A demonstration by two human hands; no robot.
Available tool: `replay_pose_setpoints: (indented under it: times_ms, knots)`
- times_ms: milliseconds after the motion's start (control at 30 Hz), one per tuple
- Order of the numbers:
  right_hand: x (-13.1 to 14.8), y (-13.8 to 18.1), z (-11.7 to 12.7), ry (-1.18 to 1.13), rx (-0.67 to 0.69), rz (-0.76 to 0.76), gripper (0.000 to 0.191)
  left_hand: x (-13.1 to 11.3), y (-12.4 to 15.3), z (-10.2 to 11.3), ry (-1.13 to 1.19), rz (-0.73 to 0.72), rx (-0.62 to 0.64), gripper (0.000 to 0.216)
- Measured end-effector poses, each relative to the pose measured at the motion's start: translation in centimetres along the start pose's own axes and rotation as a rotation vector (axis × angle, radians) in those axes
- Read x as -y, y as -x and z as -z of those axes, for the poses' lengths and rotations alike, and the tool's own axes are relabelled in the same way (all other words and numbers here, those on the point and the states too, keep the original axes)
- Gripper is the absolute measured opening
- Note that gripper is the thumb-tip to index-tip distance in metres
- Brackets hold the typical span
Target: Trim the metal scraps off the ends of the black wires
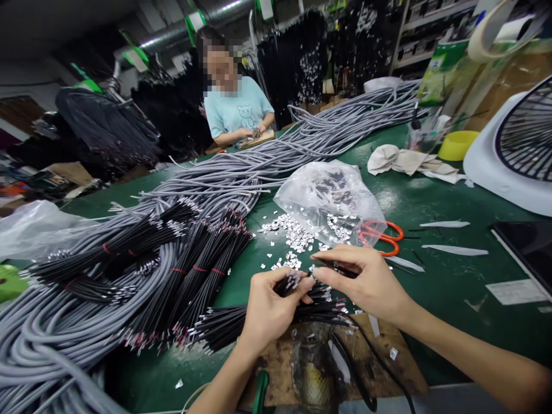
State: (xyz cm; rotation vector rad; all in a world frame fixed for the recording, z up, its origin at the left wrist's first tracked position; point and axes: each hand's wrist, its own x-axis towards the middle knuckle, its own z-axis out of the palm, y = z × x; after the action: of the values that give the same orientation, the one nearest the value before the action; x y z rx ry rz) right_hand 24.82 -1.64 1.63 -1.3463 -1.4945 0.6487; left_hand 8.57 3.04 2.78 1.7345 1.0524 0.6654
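My left hand point(271, 307) is closed around a small bunch of black wires point(291, 280) with silvery ends. Thumb and fingers of my right hand point(373, 282) pinch a dark wire point(342, 268), and both sets of fingertips meet close together. What lies exactly between the fingertips is too small to make out. Just beyond the hands, small silver foil-like pieces point(295, 230) are scattered over the green table point(401, 198). Below them, a loose bundle of black wires point(226, 325) reaches onto a stained wooden board point(276, 371).
Grey cables point(38, 345) and banded black wire bundles point(190, 282) cover the left. A clear plastic bag point(332, 187) partly covers orange-handled scissors point(393, 233). To the right are a white fan point(487, 161) and a dark flat device point(526, 247). Across the table, a person point(237, 109) works.
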Motion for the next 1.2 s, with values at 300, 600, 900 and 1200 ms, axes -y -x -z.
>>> replay_pose_setpoints:
  times_ms: [300, 600, 900, 1200]
  knots:
    - [0.4, 0.0, -0.2, 0.025, 0.017, -0.051, 0.019, 0.3, 0.0, -0.4, 0.071, 0.064, -0.022, 0.016]
    - [-0.3, -0.6, -0.1, 0.241, -0.117, 0.003, 0.018, -0.1, 0.0, 0.0, 0.119, 0.021, 0.338, 0.024]
    - [-1.4, -1.0, 1.2, 0.272, -0.125, 0.113, 0.019, 0.8, -1.1, 1.3, -0.377, -0.016, 0.051, 0.030]
    - [-0.4, -0.7, 0.3, 0.032, 0.044, -0.014, 0.030, 0.6, -0.4, 0.6, -0.150, -0.001, -0.048, 0.030]
